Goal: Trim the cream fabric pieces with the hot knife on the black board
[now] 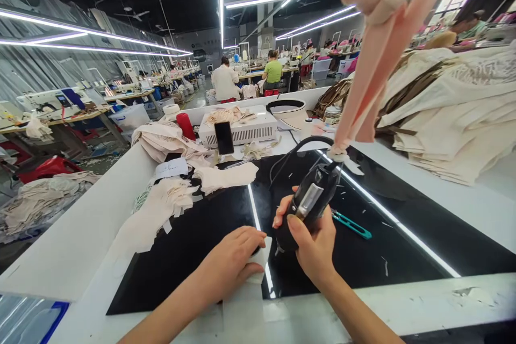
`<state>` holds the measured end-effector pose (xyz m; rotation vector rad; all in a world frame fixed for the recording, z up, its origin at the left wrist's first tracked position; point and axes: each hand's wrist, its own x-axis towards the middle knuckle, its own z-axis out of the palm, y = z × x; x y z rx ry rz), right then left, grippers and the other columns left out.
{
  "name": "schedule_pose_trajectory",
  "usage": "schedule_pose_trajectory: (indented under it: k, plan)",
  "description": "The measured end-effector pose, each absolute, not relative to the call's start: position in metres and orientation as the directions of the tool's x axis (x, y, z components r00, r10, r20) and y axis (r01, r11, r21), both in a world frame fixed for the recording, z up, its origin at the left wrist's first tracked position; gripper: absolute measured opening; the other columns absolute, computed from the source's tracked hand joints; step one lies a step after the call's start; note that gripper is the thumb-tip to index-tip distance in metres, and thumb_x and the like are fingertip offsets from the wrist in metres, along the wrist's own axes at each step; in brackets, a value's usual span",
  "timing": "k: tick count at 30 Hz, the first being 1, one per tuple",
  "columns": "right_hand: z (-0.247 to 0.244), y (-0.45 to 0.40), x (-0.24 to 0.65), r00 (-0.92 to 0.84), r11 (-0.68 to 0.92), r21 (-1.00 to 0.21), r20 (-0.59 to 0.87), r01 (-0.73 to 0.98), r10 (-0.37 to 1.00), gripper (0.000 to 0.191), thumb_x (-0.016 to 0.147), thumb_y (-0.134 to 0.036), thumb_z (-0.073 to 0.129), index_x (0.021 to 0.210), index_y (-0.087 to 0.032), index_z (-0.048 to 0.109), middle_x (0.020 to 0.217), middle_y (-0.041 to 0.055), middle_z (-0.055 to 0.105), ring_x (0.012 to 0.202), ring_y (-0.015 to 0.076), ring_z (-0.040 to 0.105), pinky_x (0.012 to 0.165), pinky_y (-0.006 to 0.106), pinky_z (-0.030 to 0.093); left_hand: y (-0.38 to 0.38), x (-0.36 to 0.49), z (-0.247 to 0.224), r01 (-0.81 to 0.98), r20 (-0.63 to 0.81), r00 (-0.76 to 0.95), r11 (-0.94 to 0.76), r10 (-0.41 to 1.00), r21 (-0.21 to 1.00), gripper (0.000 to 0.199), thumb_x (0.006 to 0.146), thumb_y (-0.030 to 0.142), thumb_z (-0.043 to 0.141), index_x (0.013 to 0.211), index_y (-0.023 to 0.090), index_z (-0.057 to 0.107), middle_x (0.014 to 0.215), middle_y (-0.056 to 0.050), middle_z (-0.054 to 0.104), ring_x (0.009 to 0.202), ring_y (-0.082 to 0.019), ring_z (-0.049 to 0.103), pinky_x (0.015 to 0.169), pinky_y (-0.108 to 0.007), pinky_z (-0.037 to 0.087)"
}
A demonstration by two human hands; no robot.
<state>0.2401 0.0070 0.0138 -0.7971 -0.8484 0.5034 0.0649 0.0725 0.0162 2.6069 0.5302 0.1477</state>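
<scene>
My right hand [312, 236] is wrapped round a black handheld electric cutter [309, 199], its head tilted down toward the black cutting surface [226, 215]. A cord runs from its top, where a knotted pink fabric strip [374, 59] is tied. Left of the cutter, my left hand [236, 252] presses down on a pale fabric piece [264, 255], fingers together and thumb curved in. Something dark shows between thumb and fingers, mostly hidden. Turquoise thread snips [350, 224] lie right of my right hand.
Cut pale fabric pieces [159, 215] lie at the left. A phone [224, 137] leans against a white box [258, 128] at the back. Tall fabric stacks [447, 113] fill the right side. Beyond the low table wall, people sit at sewing tables.
</scene>
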Motion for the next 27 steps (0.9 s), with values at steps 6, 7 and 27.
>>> schedule_pose_trajectory:
  k: [6,7,27]
  plan:
    - [0.014,0.013,0.234,0.567,0.616,-0.782,0.467,-0.093,0.679,0.023,0.088,-0.034,0.076,0.101,-0.026,0.059,0.084,-0.0028,0.067,0.061,0.0119,0.063,0.057,0.027,0.056,0.09,0.073,0.008,0.305,-0.111,0.951,-0.81,0.289,0.501,0.054,0.084,0.032,0.087,0.128,0.025,0.058,0.151,-0.01,0.057,0.153,-0.033,0.038,0.126,-0.068,0.023]
    - [0.013,0.014,0.233,0.566,0.616,-0.782,0.468,-0.092,0.679,0.023,0.088,-0.034,0.077,0.1,-0.026,0.059,0.084,-0.0026,0.068,0.062,0.0122,0.064,0.058,0.027,0.057,0.092,0.072,0.007,0.303,-0.11,0.951,-0.809,0.288,0.503,0.054,0.084,0.034,0.087,0.128,0.025,0.058,0.151,-0.01,0.057,0.153,-0.033,0.038,0.125,-0.069,0.022]
    - [0.013,0.02,0.222,0.562,0.601,-0.794,0.457,-0.091,0.689,0.026,0.086,-0.032,0.074,0.105,-0.027,0.058,0.085,-0.0025,0.068,0.067,0.014,0.065,0.064,0.03,0.058,0.099,0.059,0.005,0.298,-0.131,0.955,-0.841,0.267,0.453,0.064,0.083,0.041,0.088,0.136,0.026,0.056,0.156,-0.012,0.052,0.158,-0.035,0.026,0.122,-0.077,0.014]
